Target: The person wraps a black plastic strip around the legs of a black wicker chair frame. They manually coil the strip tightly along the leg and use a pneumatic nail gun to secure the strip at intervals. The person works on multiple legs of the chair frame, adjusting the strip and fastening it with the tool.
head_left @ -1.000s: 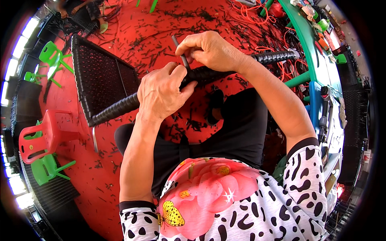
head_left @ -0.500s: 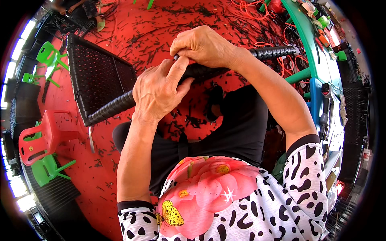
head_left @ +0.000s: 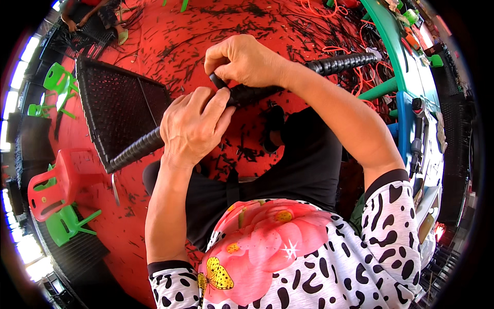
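A long bar wrapped in black flat strip (head_left: 136,149) slants across in front of me, from a woven black panel (head_left: 121,103) on the left up to the right. My left hand (head_left: 191,126) is closed around the bar, its thumb and forefinger near the wrapping strip. Just beyond it, my right hand (head_left: 247,62) pinches a black strip (head_left: 217,81) that stands up in a short loop from the bar. The far end of the bar (head_left: 345,63) shows wrapped coils past my right forearm. My palms hide part of the bar.
Black strip scraps (head_left: 175,38) litter the red floor. Red and green plastic chairs (head_left: 51,193) stand at the left, and a green table (head_left: 383,31) with tools at the right. Orange cords (head_left: 360,77) lie by its legs. Another person's hands (head_left: 72,24) are at the far left.
Both hands and the bar have shifted slightly left. My right hand has risen away from my left, and a loop of strip now shows between them.
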A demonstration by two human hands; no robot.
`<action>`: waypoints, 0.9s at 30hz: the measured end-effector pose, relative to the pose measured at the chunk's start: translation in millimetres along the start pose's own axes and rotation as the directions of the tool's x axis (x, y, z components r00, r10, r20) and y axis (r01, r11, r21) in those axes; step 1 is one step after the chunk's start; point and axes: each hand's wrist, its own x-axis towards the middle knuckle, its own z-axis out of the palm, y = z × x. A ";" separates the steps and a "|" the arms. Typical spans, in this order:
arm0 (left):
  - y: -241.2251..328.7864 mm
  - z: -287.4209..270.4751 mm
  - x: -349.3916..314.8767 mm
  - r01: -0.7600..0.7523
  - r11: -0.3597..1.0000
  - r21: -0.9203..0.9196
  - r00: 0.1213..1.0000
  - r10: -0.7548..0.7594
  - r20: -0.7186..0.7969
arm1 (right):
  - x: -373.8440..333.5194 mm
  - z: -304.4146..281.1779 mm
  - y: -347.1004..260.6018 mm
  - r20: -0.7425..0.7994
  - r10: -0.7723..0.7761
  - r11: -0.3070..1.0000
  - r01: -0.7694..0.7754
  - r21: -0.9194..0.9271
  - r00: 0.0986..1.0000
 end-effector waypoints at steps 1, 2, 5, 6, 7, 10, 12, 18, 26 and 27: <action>1.4 1.0 -1.3 0.025 0.999 -0.039 1.000 -0.026 -0.008 | -3.1 3.1 0.9 -0.079 -0.132 0.978 0.117 -0.172 0.988; 3.1 2.3 -3.0 0.051 0.996 -0.078 0.999 -0.052 -0.016 | -9.1 7.3 2.3 -0.147 -0.271 0.943 0.232 -0.239 0.951; 13.8 0.5 -7.4 0.162 0.976 -0.143 0.986 -0.164 -0.003 | -31.5 11.3 -5.7 -0.240 -0.559 0.793 0.428 -0.434 0.794; 19.8 -0.6 -9.9 0.206 0.966 -0.160 0.978 -0.208 0.005 | -43.1 10.1 -9.2 -0.248 -0.622 0.753 0.479 -0.452 0.743; 25.2 -2.0 -14.9 0.233 0.952 -0.196 0.972 -0.231 0.036 | -56.7 10.2 -12.8 -0.233 -0.645 0.732 0.503 -0.458 0.728; 41.9 -5.6 -24.9 0.164 0.971 -0.176 0.981 -0.142 0.131 | -101.7 16.6 -22.4 -0.189 -0.633 0.752 0.537 -0.383 0.751; 47.4 -4.8 -30.2 0.151 0.969 -0.195 0.985 -0.131 0.112 | -129.2 19.4 -35.5 -0.053 -0.535 0.842 0.527 -0.115 0.843; 60.0 -5.9 -42.9 0.115 0.964 -0.239 0.991 -0.095 0.092 | -159.2 3.1 -43.2 0.025 -0.110 0.907 0.090 0.410 0.994; 69.1 -2.5 -62.4 0.078 0.968 -0.240 0.996 -0.063 0.069 | -132.1 33.9 -21.8 0.212 -0.122 0.886 0.203 -0.417 0.970; 68.9 -1.2 -64.9 0.080 0.964 -0.252 0.996 -0.064 0.069 | -132.9 35.4 -21.4 0.204 -0.112 0.886 0.191 -0.424 0.973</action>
